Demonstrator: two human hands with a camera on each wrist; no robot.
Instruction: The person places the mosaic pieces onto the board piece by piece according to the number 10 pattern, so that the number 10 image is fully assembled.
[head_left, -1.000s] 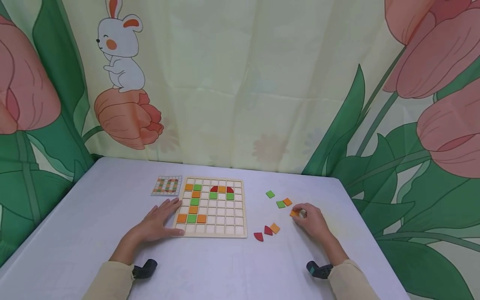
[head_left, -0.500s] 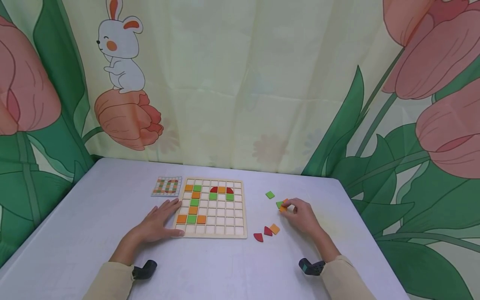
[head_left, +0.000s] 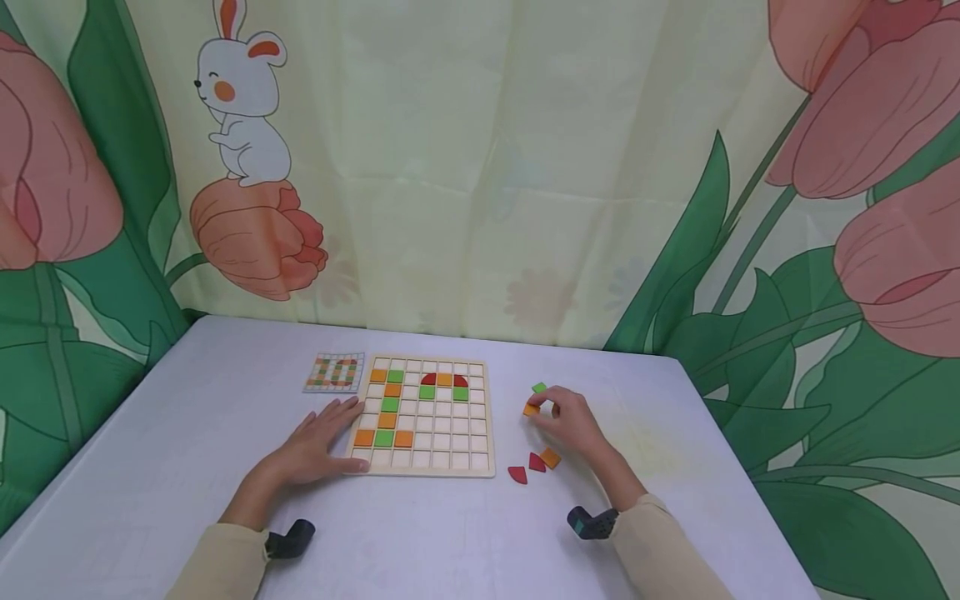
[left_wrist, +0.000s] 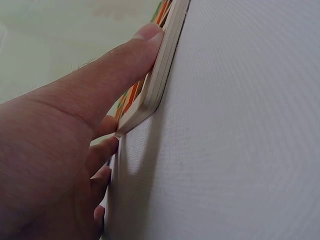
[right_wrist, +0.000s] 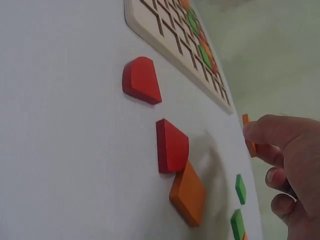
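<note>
My right hand (head_left: 572,421) pinches an orange square tile (head_left: 531,410) between thumb and fingertips, raised over the table to the right of the wooden grid board (head_left: 491,446). In the right wrist view the tile (right_wrist: 250,137) is seen edge-on. Along the board's left side lies my left hand (head_left: 315,443), fingers extended; its thumb (left_wrist: 142,42) rests on the near left corner in the left wrist view. Orange and green squares form a column with a foot at the board's left. Red quarter-rounds, an orange square and green squares make an arch at its upper right.
A small pattern card (head_left: 333,372) lies left of the board. Right of it are two red quarter-round pieces (head_left: 517,475) and an orange tile (head_left: 551,457). A green tile (head_left: 539,387) shows behind my right hand; another green tile (right_wrist: 237,225) appears in the right wrist view.
My right hand has moved left toward the board with the orange tile, passing over the loose green and orange tiles. My left hand has stayed in place.
</note>
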